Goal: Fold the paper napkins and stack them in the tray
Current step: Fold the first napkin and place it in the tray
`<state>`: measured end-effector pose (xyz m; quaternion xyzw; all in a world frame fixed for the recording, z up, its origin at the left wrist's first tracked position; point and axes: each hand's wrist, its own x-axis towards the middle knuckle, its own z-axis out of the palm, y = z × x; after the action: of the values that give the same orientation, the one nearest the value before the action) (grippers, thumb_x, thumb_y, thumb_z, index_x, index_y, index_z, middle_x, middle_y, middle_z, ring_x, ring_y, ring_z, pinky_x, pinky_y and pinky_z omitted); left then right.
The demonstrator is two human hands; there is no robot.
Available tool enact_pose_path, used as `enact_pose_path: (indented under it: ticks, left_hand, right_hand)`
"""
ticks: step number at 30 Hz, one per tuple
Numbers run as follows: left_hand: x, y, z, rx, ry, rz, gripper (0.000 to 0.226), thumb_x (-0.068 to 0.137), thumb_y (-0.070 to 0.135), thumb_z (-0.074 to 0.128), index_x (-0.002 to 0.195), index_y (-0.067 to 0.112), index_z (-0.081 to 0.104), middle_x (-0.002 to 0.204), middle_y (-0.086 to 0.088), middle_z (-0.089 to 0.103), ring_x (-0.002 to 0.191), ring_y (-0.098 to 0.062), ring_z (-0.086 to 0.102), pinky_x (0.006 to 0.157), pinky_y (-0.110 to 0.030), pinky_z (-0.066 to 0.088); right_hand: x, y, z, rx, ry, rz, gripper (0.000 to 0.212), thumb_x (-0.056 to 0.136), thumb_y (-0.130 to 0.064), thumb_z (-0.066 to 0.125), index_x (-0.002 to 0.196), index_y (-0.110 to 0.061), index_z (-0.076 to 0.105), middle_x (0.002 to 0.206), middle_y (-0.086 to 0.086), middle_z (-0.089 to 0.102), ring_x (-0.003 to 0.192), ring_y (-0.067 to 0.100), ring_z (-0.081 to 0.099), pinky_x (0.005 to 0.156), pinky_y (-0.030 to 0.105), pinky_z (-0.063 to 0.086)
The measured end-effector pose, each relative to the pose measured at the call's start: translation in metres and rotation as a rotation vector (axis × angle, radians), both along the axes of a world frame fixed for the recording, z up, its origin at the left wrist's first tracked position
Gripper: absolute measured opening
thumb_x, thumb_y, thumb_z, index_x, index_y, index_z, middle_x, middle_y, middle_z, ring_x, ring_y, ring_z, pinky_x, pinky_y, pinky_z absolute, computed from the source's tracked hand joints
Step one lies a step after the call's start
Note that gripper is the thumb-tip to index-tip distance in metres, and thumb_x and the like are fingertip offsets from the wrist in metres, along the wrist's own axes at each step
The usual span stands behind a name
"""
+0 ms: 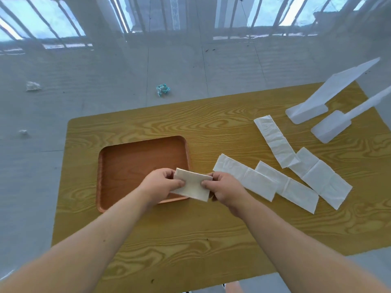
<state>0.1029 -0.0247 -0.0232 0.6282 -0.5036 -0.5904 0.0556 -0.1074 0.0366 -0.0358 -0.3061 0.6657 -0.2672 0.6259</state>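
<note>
A folded white paper napkin (193, 185) hangs above the near right corner of the brown wooden tray (135, 159). My left hand (160, 185) pinches its left edge and my right hand (225, 187) pinches its right edge. The tray's floor shows no napkins. Several unfolded long napkins lie on the table to the right: one (245, 176) just beside my right hand, another (289, 187) overlapping it, a third (321, 176) farther right, and a fourth (275, 140) behind them.
The yellow wood-grain table (190, 240) stands on a grey floor. Two white plastic stands (306, 113) (332, 127) sit at the far right corner. Crumpled scraps (163, 89) (32, 86) lie on the floor beyond the table.
</note>
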Motion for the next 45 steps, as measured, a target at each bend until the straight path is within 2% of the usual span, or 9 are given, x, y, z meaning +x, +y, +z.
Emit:
enact_pose_path:
  ticks: [3, 6, 10, 16, 22, 30, 34, 37, 45]
  left_hand:
    - [0.041, -0.012, -0.005, -0.032, -0.010, 0.124, 0.009, 0.095, 0.012, 0.078, 0.103, 0.009, 0.078, 0.093, -0.007, 0.080, 0.075, -0.014, 0.072, 0.065, -0.025, 0.057]
    - [0.075, -0.022, -0.015, -0.071, -0.065, 0.230, 0.010, 0.095, 0.013, 0.079, 0.100, 0.004, 0.078, 0.073, 0.000, 0.073, 0.049, -0.002, 0.062, 0.048, -0.016, 0.048]
    - [0.106, -0.037, -0.034, -0.166, -0.286, 0.145, 0.035, 0.092, 0.039, 0.080, 0.073, 0.011, 0.072, 0.058, 0.001, 0.064, 0.053, -0.016, 0.054, 0.057, -0.031, 0.043]
    - [0.123, -0.051, -0.052, -0.261, -0.454, 0.046, 0.039, 0.088, 0.054, 0.076, 0.073, 0.019, 0.068, 0.063, 0.003, 0.068, 0.056, -0.016, 0.058, 0.052, -0.032, 0.041]
    - [0.115, -0.049, -0.054, -0.304, -0.578, -0.025, 0.036, 0.088, 0.056, 0.074, 0.073, 0.026, 0.061, 0.071, 0.008, 0.067, 0.067, -0.011, 0.060, 0.052, -0.032, 0.035]
    - [0.113, -0.046, -0.032, -0.424, -0.600, -0.189, 0.030, 0.088, 0.053, 0.073, 0.076, 0.029, 0.059, 0.074, 0.010, 0.068, 0.070, -0.012, 0.062, 0.056, -0.035, 0.049]
    - [0.120, -0.054, -0.008, -0.470, -0.661, -0.463, 0.029, 0.086, 0.058, 0.072, 0.073, 0.034, 0.061, 0.066, 0.015, 0.067, 0.063, -0.003, 0.061, 0.053, -0.031, 0.047]
    - [0.116, -0.065, 0.017, -0.482, -0.700, -0.666, 0.029, 0.084, 0.065, 0.070, 0.073, 0.039, 0.063, 0.065, 0.018, 0.068, 0.060, 0.001, 0.062, 0.052, -0.024, 0.044]
    - [0.012, -0.075, 0.055, -0.587, -0.719, -1.088, 0.024, 0.092, 0.070, 0.056, 0.104, 0.048, 0.054, 0.102, 0.026, 0.058, 0.091, 0.003, 0.056, 0.074, -0.024, 0.047]
  right_hand:
    - [0.037, -0.029, -0.003, 0.032, -0.040, 0.021, 0.006, 0.092, -0.010, 0.069, 0.096, -0.009, 0.074, 0.081, 0.007, 0.072, 0.066, 0.019, 0.062, 0.061, 0.032, 0.049]
    - [0.069, -0.058, -0.010, 0.043, 0.096, 0.166, 0.008, 0.091, -0.013, 0.071, 0.093, -0.006, 0.075, 0.077, 0.010, 0.070, 0.054, 0.013, 0.057, 0.051, 0.027, 0.048]
    - [0.097, -0.088, -0.018, 0.001, 0.343, 0.378, 0.015, 0.090, -0.019, 0.067, 0.076, -0.013, 0.071, 0.066, 0.006, 0.070, 0.049, 0.016, 0.058, 0.045, 0.027, 0.052]
    - [0.116, -0.107, -0.027, -0.041, 0.602, 0.652, 0.027, 0.087, -0.026, 0.058, 0.079, -0.005, 0.072, 0.071, 0.007, 0.076, 0.058, 0.022, 0.067, 0.063, 0.044, 0.062]
    - [0.120, -0.105, -0.034, -0.134, 0.812, 0.752, 0.025, 0.093, -0.033, 0.058, 0.073, -0.017, 0.059, 0.073, 0.000, 0.066, 0.068, 0.022, 0.063, 0.049, 0.030, 0.039]
    - [0.078, -0.056, -0.022, -0.457, 0.923, 0.640, 0.033, 0.097, -0.040, 0.050, 0.071, -0.019, 0.055, 0.062, -0.006, 0.055, 0.057, 0.017, 0.053, 0.045, 0.033, 0.037]
    - [0.019, -0.018, -0.023, -0.509, 0.932, 0.504, 0.022, 0.096, -0.036, 0.054, 0.080, -0.020, 0.057, 0.075, -0.005, 0.056, 0.072, 0.018, 0.054, 0.060, 0.037, 0.051]
    - [-0.024, 0.005, -0.023, -0.520, 0.996, 0.420, 0.018, 0.093, -0.032, 0.062, 0.104, -0.017, 0.064, 0.097, -0.003, 0.063, 0.093, 0.020, 0.055, 0.081, 0.035, 0.051]
    - [-0.088, 0.063, -0.029, -0.380, 1.034, 0.379, 0.044, 0.092, -0.029, 0.062, 0.134, -0.017, 0.056, 0.133, 0.003, 0.059, 0.126, 0.026, 0.050, 0.105, 0.042, 0.045]
